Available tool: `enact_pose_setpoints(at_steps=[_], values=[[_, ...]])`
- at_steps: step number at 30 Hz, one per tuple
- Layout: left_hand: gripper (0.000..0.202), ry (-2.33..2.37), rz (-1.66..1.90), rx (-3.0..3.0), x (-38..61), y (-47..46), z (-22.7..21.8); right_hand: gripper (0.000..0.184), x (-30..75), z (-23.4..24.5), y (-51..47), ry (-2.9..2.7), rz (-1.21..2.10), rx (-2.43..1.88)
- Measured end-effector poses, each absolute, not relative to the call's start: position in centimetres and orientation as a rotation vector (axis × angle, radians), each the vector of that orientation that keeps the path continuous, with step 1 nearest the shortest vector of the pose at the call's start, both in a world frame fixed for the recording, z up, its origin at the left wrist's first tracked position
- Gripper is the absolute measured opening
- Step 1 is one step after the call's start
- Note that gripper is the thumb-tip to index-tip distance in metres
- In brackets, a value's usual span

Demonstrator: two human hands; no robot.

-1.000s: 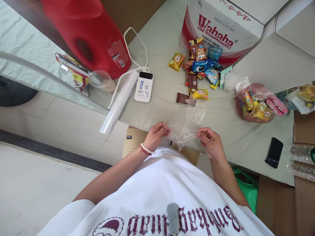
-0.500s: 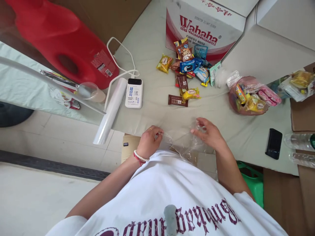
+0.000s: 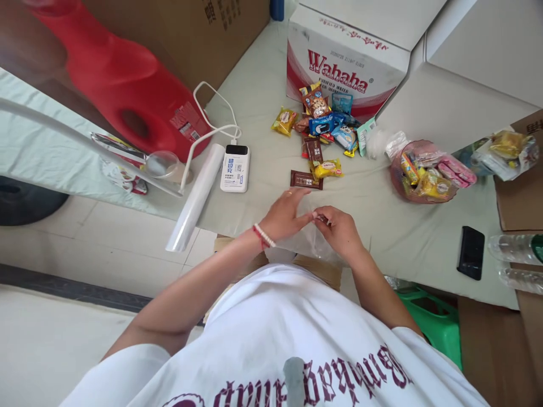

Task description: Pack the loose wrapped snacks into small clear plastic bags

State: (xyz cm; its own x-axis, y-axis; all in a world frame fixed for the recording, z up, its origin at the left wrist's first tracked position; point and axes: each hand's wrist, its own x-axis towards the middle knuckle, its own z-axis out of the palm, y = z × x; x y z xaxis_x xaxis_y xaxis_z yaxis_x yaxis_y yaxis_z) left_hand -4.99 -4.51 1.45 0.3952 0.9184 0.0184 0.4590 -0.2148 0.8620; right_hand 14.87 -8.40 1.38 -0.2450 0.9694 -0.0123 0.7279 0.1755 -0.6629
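My left hand [image 3: 287, 215] and my right hand [image 3: 338, 229] meet at the table's near edge, both pinching a clear plastic bag [image 3: 309, 242] that hangs crumpled between and below them. The fingertips touch around the bag's top. Just beyond the hands lies a brown chocolate bar [image 3: 306, 180], and behind it a pile of wrapped snacks [image 3: 324, 121] in front of a Wahaha carton [image 3: 345, 56].
A roll of clear bags [image 3: 195, 196], a white power bank [image 3: 235, 168] with its cable, a plastic cup [image 3: 162, 163] and a red jug [image 3: 127, 90] stand left. A filled snack bag [image 3: 428, 172], a black phone [image 3: 470, 252] and water bottles [image 3: 515, 247] lie right.
My hands were apart, stretching the clear bag between them. They have come together in front of me, bunching the bag under the fingers.
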Motion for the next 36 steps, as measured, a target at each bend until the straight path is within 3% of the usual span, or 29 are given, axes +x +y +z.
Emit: enact_pose_setpoints(at_steps=[3, 7, 11, 14, 20, 23, 26, 31, 36], values=[[0.056, 1.019, 0.539, 1.524, -3.6, -2.5, -0.6, 0.022, 15.5, 1.7, -7.7, -2.089, 0.684, -1.526], [0.053, 0.975, 0.616, 1.375, -3.7, -2.6, -1.4, 0.019, 17.0, 1.0, -7.3, -2.067, 0.649, -1.472], [0.036, 1.207, 0.871, 1.385, -3.4, -5.0, -0.1, 0.017, 17.3, 0.2, -7.2, -1.925, 0.576, -1.478], [0.047, 1.376, 0.864, 1.297, -2.0, -6.6, 0.1, 0.018, 16.5, 0.0, -7.2, -1.877, 0.537, -1.463], [0.023, 1.395, 0.902, 1.075, -2.2, -7.3, -0.9, 0.019, 16.0, -0.1, -7.3, -1.693, 0.565, -1.500], [0.023, 1.524, 0.949, 0.787, -5.0, -9.3, -1.0, 0.023, 16.1, -0.6, -6.9, -1.453, 0.656, -1.563], [0.028, 1.480, 0.773, 0.726, -8.5, -13.3, -1.2, 0.025, 15.0, -1.0, -5.8, -1.349, 0.811, -1.553], [0.034, 1.519, 0.434, 1.011, -13.7, -18.0, -0.3, 0.022, 11.1, -0.8, -3.8, -1.616, 1.021, -1.427], [0.035, 1.793, 0.810, 1.110, -14.6, -15.5, 2.2, 0.013, 7.0, 0.4, -2.8, -2.076, 0.980, -1.232]])
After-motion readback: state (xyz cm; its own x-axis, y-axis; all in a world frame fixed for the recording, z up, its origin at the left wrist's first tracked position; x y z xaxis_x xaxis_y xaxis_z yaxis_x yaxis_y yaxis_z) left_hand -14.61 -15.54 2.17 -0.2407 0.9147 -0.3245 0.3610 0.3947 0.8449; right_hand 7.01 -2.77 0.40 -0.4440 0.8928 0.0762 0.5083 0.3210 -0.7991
